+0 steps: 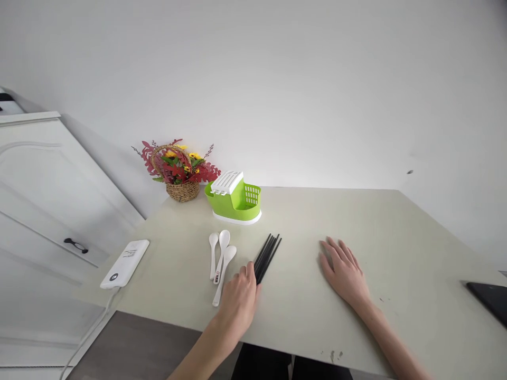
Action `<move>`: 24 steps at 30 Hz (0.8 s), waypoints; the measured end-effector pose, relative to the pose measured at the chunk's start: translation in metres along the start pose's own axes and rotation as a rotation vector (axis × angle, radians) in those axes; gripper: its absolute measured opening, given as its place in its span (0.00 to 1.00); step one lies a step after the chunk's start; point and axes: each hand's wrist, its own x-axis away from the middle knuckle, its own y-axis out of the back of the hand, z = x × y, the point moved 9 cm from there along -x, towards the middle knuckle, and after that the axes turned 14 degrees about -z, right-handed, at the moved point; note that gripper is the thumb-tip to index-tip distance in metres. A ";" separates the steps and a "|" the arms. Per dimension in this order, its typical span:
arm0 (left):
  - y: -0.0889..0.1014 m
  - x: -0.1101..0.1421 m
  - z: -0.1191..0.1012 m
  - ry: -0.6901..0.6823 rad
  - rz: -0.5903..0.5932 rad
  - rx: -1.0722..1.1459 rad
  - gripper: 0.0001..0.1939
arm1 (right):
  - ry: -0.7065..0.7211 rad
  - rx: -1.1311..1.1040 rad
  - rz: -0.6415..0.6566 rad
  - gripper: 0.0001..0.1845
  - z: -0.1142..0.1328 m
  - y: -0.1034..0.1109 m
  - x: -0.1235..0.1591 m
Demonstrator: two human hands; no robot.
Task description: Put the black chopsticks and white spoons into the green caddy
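A bundle of black chopsticks (268,254) lies slanted near the middle of the table. My left hand (240,293) is closed around its near end, with the far tips showing beyond my fingers. Just left of that hand, white spoons (224,238) rest side by side on the table, bowls pointing away from me. Behind them stands a green cutlery holder (237,203) with a white slotted top and a white base. My right hand (344,269) lies flat on the tabletop, fingers stretched out, with nothing in it.
A wicker basket of artificial flowers (182,191) stands at the back left against the wall. A white power bank (125,264) with a cable lies at the left edge of the table (309,216). At the right edge is a black flat object (491,301). A white cabinet (47,211) stands left.
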 end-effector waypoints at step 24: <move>0.019 -0.012 0.120 0.255 -0.387 -0.183 0.25 | -0.021 -0.004 0.013 0.32 -0.003 0.001 0.003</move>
